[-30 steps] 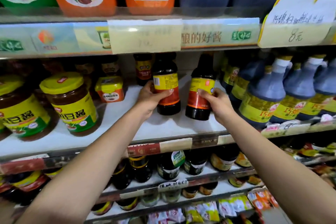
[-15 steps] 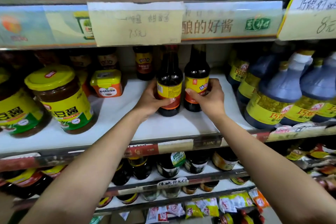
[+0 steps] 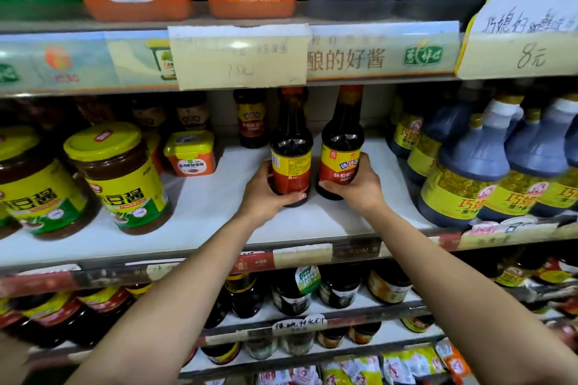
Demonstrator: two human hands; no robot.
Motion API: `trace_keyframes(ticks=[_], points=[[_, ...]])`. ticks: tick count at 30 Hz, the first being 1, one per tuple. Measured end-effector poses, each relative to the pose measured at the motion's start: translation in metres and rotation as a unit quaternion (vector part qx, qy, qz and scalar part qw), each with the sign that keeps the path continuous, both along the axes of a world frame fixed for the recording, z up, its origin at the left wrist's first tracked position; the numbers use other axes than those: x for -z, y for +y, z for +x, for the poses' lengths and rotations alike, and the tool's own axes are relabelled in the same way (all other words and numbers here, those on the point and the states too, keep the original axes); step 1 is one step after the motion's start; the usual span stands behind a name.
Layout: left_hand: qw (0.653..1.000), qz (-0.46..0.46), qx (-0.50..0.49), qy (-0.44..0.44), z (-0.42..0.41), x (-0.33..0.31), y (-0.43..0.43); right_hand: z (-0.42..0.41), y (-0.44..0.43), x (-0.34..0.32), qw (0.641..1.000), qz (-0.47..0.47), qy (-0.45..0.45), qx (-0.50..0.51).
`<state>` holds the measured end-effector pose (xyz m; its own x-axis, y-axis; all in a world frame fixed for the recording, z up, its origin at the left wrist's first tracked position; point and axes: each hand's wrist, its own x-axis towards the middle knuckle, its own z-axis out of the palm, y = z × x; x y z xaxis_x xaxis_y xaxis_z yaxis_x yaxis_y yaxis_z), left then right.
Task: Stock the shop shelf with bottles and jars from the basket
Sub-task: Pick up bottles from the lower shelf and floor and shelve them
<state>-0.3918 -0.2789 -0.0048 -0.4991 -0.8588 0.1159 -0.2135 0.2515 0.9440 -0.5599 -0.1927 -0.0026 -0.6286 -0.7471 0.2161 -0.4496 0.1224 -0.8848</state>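
Two dark sauce bottles with yellow-and-red labels stand upright side by side on the white middle shelf (image 3: 200, 216). My left hand (image 3: 266, 194) wraps the base of the left bottle (image 3: 291, 153). My right hand (image 3: 359, 184) grips the lower part of the right bottle (image 3: 342, 147). Both bottles rest on the shelf board, a small gap between them. A third, similar bottle (image 3: 251, 119) stands behind them at the back. The basket is out of view.
Bean-paste jars with yellow lids (image 3: 120, 178) and a small orange tub (image 3: 190, 153) stand to the left. Large blue-grey vinegar jugs (image 3: 469, 166) crowd the right. Paper price tags (image 3: 240, 56) hang from the shelf above. Lower shelves hold more bottles and packets.
Both bottles have gone from tilted above the shelf to upright and close together on it. My hands slid down toward their bases.
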Motion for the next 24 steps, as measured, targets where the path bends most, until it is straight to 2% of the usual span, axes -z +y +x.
trace_keyframes(ticks=[8,11,15,20,24], points=[[1.000,0.013,0.017,0.009,0.006,0.010,-0.010,-0.027,-0.032,0.000,0.998,-0.007,0.011,0.056],[0.999,0.017,0.015,0.036,0.004,0.015,-0.016,-0.039,-0.042,0.004,0.999,-0.011,0.009,0.041],[0.998,0.027,0.026,0.052,0.003,0.018,-0.020,-0.056,-0.046,0.008,1.000,0.028,0.007,-0.002],[0.998,0.021,0.038,0.047,0.004,0.022,-0.022,-0.066,-0.073,0.006,0.998,0.045,0.014,0.048],[0.997,0.021,0.052,0.044,0.005,0.022,-0.024,-0.076,-0.098,0.004,0.997,0.067,0.010,0.045]])
